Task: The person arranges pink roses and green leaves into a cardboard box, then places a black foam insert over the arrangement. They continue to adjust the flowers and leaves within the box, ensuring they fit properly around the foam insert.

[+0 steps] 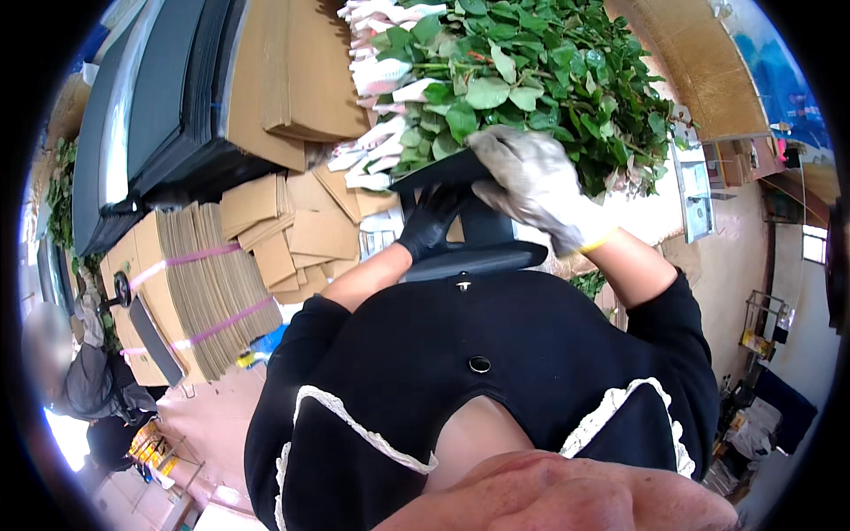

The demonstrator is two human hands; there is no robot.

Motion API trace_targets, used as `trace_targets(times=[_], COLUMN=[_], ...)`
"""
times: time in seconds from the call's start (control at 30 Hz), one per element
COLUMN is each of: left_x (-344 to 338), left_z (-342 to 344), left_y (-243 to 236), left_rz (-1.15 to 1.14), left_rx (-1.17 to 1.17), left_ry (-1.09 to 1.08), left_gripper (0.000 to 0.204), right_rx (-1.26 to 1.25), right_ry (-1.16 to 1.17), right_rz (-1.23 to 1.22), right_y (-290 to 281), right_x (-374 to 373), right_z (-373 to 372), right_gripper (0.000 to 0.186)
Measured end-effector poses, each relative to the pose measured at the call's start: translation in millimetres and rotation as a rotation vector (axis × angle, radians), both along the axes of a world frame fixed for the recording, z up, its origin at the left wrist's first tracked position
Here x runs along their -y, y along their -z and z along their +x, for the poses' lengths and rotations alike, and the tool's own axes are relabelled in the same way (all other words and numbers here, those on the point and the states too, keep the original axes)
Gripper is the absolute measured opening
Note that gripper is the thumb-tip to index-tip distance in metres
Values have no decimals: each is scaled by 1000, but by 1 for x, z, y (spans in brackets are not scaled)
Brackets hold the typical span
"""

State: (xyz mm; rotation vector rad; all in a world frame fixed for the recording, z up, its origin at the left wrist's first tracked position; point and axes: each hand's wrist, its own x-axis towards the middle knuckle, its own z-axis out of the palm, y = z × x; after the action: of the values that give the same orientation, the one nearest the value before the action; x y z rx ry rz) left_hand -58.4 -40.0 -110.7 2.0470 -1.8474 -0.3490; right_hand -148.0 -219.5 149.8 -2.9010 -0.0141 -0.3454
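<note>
My left hand (428,221), in a black glove, lies on dark card (485,226) at the centre, its fingers apart and partly under a raised black flap (432,173). My right hand (527,186), in a grey-white glove blurred by motion, grips that flap at its right end. A long padded-looking black edge (487,259) runs just in front of my body. Beyond the flap lie bunches of leafy green stems (540,71), with pale pink-and-white wraps (376,71) at their left ends.
Loose cardboard pieces (319,232), strapped cardboard bundles (212,292) and tall stacks of black boards (159,106) and brown boards (301,66) fill the left. A brown board (708,53) is at upper right. Another person (88,380) is at far left. A metal rack (763,323) stands right.
</note>
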Motion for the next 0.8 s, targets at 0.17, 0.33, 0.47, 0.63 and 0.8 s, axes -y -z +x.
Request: trace_targets(times=[0.17, 0.33, 0.47, 0.63, 0.8], left_x=[-3, 9, -36, -37, 55], left_z=[-6, -7, 38, 152, 209], left_y=[3, -45, -25, -150, -136], left_rz=[105, 150, 26, -528, -424], left_rx=[-185, 11, -942, -1234, -449], left_ry=[-71, -86, -184, -723, -645], left_gripper=[92, 80, 36, 18, 49], right_rx=[-200, -189, -232, 515, 155], right_ry=[51, 0, 168, -54, -154], right_rz=[519, -165, 416, 1041, 304], right_y=[8, 39, -57, -122, -67], right_x=[46, 45, 45, 62, 25], right_z=[72, 179, 164, 103, 148], right_gripper=[35, 42, 26, 21, 47])
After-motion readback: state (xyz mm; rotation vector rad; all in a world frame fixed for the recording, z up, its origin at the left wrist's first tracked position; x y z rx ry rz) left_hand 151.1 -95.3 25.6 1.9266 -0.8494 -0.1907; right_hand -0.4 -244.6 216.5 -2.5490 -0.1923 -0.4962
